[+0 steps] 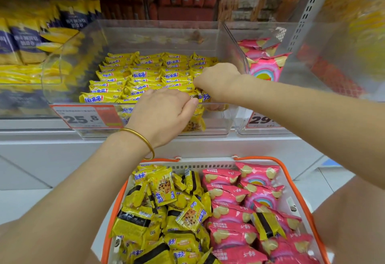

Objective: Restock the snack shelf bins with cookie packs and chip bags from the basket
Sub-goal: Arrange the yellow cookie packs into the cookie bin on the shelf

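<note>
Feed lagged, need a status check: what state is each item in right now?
Cookie bin: nearly full, packs in rows.
Chip bin: few pink bags at back.
Basket: still loaded, both kinds.
Left hand: at bin front, pinching packs.
Right hand: fingers curled on pack.

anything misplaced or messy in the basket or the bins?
One thing: a yellow cookie pack lies on the pink chip bags on the basket's right side, away from the other yellow packs. The cookie bin's rows look tidy.
</note>
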{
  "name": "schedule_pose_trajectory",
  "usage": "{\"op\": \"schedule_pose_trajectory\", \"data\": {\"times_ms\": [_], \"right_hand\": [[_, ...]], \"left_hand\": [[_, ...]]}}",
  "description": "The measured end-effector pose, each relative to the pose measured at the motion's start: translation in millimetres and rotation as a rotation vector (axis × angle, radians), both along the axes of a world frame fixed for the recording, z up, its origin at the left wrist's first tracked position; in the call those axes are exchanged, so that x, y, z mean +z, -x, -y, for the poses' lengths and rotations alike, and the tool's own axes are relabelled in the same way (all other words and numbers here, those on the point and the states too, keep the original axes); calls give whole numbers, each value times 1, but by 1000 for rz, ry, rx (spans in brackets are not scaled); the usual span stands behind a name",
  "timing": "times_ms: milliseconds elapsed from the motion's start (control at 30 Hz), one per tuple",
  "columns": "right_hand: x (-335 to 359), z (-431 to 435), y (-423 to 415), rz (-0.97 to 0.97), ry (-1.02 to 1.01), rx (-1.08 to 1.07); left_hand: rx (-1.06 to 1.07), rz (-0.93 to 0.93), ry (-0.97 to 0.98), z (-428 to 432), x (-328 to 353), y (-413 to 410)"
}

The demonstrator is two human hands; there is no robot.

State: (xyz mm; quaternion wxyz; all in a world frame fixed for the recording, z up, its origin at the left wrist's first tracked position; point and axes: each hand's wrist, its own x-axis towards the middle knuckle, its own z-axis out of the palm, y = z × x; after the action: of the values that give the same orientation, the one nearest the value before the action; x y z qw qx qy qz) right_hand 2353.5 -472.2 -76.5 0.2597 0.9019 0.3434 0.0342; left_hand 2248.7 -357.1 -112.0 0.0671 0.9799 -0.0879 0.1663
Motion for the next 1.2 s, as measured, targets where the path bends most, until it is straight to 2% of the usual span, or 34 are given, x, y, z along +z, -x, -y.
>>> {"op": "schedule_pose_trajectory", "data": {"times_ms": [200, 267, 333, 433, 500, 567, 600, 667, 767, 867, 967, 1100, 1200], "right_hand": [[6, 1, 0, -224, -52, -42], [22, 4, 7, -217, -138, -71], [40, 12, 19, -145, -299, -27], [53, 37, 56, -81, -661, 84], [42, 53, 85, -210, -908, 134], [4, 60, 103, -413, -977, 98], [-22, 60, 108, -519, -917, 47], [-84, 54, 110, -676, -664, -42], [-171, 42, 113, -824, -403, -57], [-227, 33, 118, -812, -195, 54], [-249, 28, 127, -669, 16, 135], [-247, 28, 127, -504, -3, 249], [-228, 39, 114, -546, -195, 132]], "left_hand": [[4, 1, -3, -1, 1, 0], [-29, 34, 46, -1, 2, 3], [-77, 101, 116, -2, 5, 9], [-114, 193, 90, -2, 12, 24], [-138, 170, 69, -1, 10, 37], [-134, 50, 46, -2, 2, 50], [-124, -31, 19, -2, -5, 56], [-113, -191, -49, -2, -18, 63], [-74, -348, -115, -2, -32, 67], [-71, -374, -104, 0, -36, 65], [-84, -373, -95, 2, -36, 60], [-78, -365, -70, 4, -38, 54], [-56, -407, -60, 4, -41, 50]]}}
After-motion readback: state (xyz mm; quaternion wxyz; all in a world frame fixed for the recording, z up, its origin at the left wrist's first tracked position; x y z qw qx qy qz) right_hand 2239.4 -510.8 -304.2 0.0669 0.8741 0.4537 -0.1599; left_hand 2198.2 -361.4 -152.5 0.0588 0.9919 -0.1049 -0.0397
